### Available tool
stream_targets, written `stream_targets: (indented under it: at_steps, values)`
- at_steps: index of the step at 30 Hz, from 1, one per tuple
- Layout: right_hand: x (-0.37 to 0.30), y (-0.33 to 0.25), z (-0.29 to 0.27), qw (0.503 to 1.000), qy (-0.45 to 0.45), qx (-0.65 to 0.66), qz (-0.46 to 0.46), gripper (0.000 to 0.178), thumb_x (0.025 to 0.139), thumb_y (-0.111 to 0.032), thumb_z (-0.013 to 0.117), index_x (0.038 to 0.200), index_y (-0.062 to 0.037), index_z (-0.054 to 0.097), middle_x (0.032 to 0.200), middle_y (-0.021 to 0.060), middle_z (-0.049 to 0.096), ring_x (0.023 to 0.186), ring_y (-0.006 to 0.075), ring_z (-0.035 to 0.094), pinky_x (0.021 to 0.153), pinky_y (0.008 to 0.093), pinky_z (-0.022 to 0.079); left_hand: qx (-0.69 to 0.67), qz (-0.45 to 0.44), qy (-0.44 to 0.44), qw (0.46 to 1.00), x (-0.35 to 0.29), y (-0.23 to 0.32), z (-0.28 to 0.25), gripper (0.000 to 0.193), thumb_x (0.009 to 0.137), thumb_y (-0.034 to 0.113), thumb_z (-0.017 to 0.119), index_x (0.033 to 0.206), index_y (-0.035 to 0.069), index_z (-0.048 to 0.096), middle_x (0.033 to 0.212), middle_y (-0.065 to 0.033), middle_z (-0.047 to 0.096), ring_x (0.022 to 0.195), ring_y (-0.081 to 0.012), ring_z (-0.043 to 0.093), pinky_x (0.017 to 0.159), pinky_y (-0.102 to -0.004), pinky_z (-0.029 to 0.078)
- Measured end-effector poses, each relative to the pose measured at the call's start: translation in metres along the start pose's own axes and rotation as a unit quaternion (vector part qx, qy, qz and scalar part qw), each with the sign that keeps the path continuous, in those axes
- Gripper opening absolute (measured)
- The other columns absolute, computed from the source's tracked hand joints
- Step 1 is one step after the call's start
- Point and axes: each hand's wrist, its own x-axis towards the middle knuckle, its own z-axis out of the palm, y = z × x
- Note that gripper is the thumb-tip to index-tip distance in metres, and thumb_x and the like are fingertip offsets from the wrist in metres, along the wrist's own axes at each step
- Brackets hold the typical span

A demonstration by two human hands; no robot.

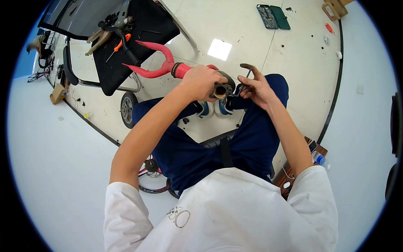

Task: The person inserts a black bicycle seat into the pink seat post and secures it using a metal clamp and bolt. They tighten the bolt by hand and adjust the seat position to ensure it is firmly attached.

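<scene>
My left hand (201,82) is wrapped round the stem of a red fork (166,66), whose two pointed prongs reach out to the upper left. At the near end of the stem, a dark metal flange with a round opening (221,90) faces up toward me. My right hand (259,89) pinches a thin bent hex key (247,75) between thumb and fingers, with dark smudges on the fingertips. The key's lower end lies close beside the flange; whether it sits in a bolt I cannot make out.
A black chair (113,71) at the upper left bears an orange screwdriver (121,43), another hex key (150,31) and metal parts. On the tiled floor are an opened green case (279,17), a small wheel (127,110) and scattered bits. A bottle (320,159) stands at the right.
</scene>
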Motion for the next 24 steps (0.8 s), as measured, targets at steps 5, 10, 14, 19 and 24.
stream_targets:
  at_steps: [5, 10, 14, 19, 24]
  values:
    - [0.002, 0.009, 0.013, 0.968, 0.139, -0.170, -0.121, 0.050, 0.092, -0.018, 0.069, 0.134, -0.0036, 0.044, 0.109, 0.0243, 0.064, 0.076, 0.0228, 0.072, 0.063, 0.0332, 0.060, -0.026, 0.000, 0.063, 0.998, 0.000, -0.010, 0.007, 0.045, 0.060, 0.027, 0.087, 0.101, 0.018, 0.070, 0.084, -0.0053, 0.069, 0.082, -0.0299, 0.068, 0.069, -0.0414, 0.056]
    - [0.013, 0.004, -0.004, 0.684, 0.115, -0.600, -0.399, 0.045, 0.092, -0.018, 0.063, 0.130, 0.0021, 0.052, 0.131, 0.0189, 0.057, 0.123, 0.0375, 0.052, 0.105, 0.0425, 0.041, -0.059, 0.019, 0.130, 0.990, 0.008, -0.040, 0.005, 0.044, 0.059, 0.029, 0.085, 0.100, 0.020, 0.074, 0.085, -0.0071, 0.070, 0.080, -0.0310, 0.068, 0.070, -0.0405, 0.056]
    - [0.038, 0.007, -0.004, 0.695, 0.124, -0.587, -0.396, 0.034, 0.093, -0.018, 0.063, 0.119, 0.0018, 0.057, 0.120, 0.0193, 0.061, 0.109, 0.0380, 0.058, 0.093, 0.0435, 0.047, -0.082, -0.001, 0.156, 0.984, 0.014, -0.049, 0.000, 0.042, 0.060, 0.032, 0.082, 0.100, 0.021, 0.076, 0.079, -0.0086, 0.070, 0.076, -0.0327, 0.067, 0.067, -0.0405, 0.055]
    - [0.047, 0.051, 0.012, 0.792, 0.117, -0.511, -0.313, 0.022, 0.095, -0.020, 0.062, 0.097, 0.0020, 0.062, 0.084, 0.0222, 0.062, 0.077, 0.0414, 0.061, 0.068, 0.0459, 0.049, -0.087, -0.023, 0.159, 0.983, 0.019, -0.053, -0.003, 0.037, 0.062, 0.032, 0.080, 0.096, 0.019, 0.075, 0.074, -0.0087, 0.069, 0.072, -0.0341, 0.066, 0.063, -0.0420, 0.054]
    - [0.019, 0.059, 0.031, 0.862, 0.151, -0.432, -0.218, 0.026, 0.098, -0.022, 0.060, 0.091, 0.0027, 0.063, 0.070, 0.0246, 0.058, 0.068, 0.0423, 0.060, 0.060, 0.0442, 0.047, -0.101, -0.040, 0.105, 0.988, 0.022, -0.046, -0.014, 0.042, 0.063, 0.033, 0.084, 0.096, 0.010, 0.074, 0.076, -0.0137, 0.069, 0.073, -0.0368, 0.065, 0.066, -0.0418, 0.052]
